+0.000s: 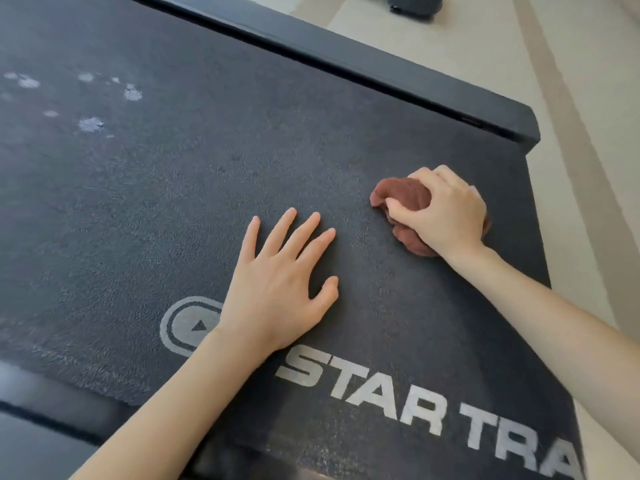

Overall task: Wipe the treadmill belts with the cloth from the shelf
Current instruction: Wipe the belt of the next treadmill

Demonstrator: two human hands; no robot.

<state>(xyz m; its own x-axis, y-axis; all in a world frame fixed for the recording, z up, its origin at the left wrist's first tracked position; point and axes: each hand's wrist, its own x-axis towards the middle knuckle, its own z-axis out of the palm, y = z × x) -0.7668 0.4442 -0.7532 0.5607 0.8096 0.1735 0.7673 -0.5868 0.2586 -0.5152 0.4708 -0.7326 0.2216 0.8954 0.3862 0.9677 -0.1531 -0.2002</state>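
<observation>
Cloth (pixel 398 195) on treadmill belt (pixel 173 188)
The reddish-brown cloth is lying crumpled in a wad on the dark, textured treadmill belt, near its right edge. The belt is showing whitish spots (pixel 91 124) at upper left and white lettering (pixel 381 400) at the bottom.
</observation>
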